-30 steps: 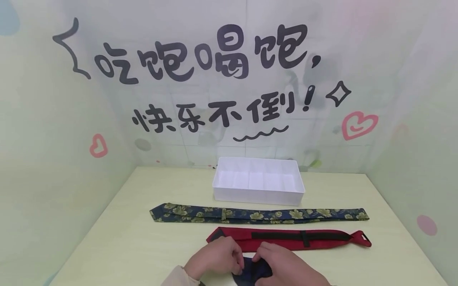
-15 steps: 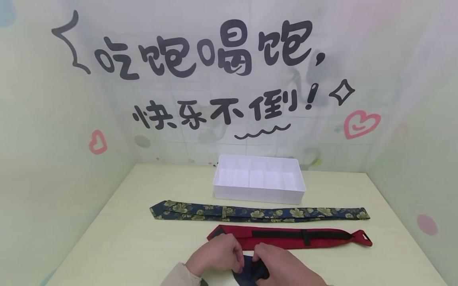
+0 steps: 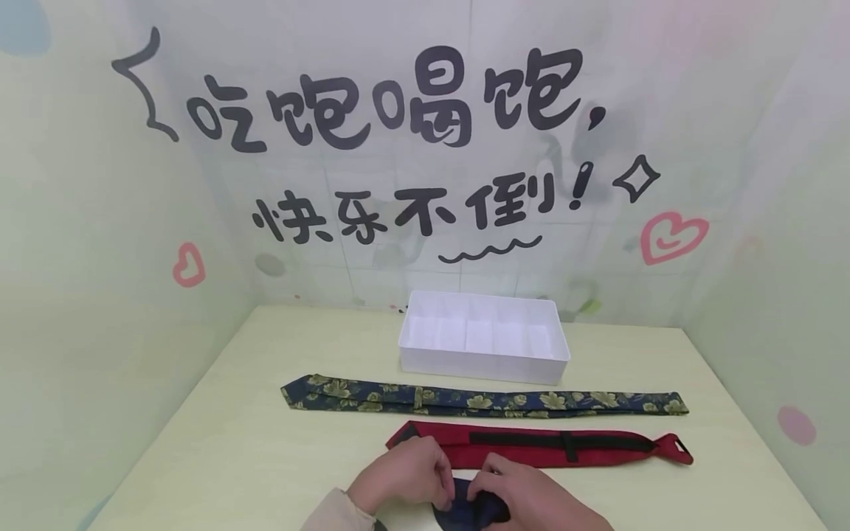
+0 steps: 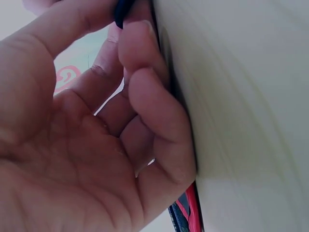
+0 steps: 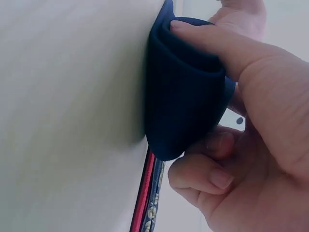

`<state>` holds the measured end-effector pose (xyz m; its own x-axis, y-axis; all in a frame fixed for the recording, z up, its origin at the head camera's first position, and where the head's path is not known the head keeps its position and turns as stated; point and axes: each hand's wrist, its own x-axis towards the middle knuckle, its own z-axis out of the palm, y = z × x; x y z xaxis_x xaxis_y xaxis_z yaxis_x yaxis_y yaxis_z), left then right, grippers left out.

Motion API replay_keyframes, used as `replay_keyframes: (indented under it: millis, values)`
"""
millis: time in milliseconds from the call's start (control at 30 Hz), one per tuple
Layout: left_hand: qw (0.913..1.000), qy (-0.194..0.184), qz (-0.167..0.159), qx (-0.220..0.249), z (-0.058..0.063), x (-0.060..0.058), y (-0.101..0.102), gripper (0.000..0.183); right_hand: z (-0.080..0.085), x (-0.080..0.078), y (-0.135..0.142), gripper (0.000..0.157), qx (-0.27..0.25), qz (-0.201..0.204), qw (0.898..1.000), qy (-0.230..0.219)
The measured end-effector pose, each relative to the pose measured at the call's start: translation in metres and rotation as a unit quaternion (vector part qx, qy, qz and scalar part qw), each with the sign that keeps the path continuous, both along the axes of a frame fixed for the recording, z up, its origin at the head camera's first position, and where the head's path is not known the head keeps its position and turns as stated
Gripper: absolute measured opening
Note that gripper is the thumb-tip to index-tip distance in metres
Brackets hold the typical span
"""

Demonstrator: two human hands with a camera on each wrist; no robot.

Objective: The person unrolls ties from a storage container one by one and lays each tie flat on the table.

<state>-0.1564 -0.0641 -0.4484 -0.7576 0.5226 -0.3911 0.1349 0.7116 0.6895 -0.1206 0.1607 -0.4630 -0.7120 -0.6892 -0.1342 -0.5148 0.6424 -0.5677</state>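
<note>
At the bottom of the head view, both hands work on a dark navy necktie (image 3: 460, 514). My left hand (image 3: 406, 476) pinches its left side, fingers curled and low against the table. A small bit of navy cloth (image 4: 124, 11) shows between the fingertips in the left wrist view. On the other side, my right hand (image 3: 531, 495) grips the cloth. From the right wrist, the navy tie (image 5: 186, 96) appears curled over into a loose roll, with the thumb inside its upper fold. Part of the tie is hidden by the hands and the frame edge.
Just beyond the hands lies a red necktie (image 3: 518, 455) with a black strip. Behind it stretches a navy necktie with yellow-green flowers (image 3: 478, 400). A white compartmented box (image 3: 485, 363) stands at the back of the pale table (image 3: 219, 457). Printed walls enclose three sides.
The right fingers have bent a little more over the navy necktie, and its dark fold shows slightly farther right. The left hand keeps its pinch. The head view has shifted slightly.
</note>
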Motion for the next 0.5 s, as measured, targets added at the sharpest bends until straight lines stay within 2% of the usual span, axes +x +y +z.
replay_keyframes:
  millis: [200,400,500]
  values:
    - [1.0000,0.001,-0.001,0.000,-0.004,0.001,0.002,0.013,-0.001,0.001,0.009,0.034,-0.019,0.000,1.000,-0.001]
    - [0.9999,0.004,0.005,-0.011,-0.003,0.001,0.000,0.012,0.009,0.001,0.018,0.032,-0.022,-0.024,0.999,-0.023]
    - [0.9999,0.006,0.005,-0.011,-0.002,0.001,0.000,0.012,0.013,0.003,0.025,0.031,-0.025,-0.021,0.999,-0.039]
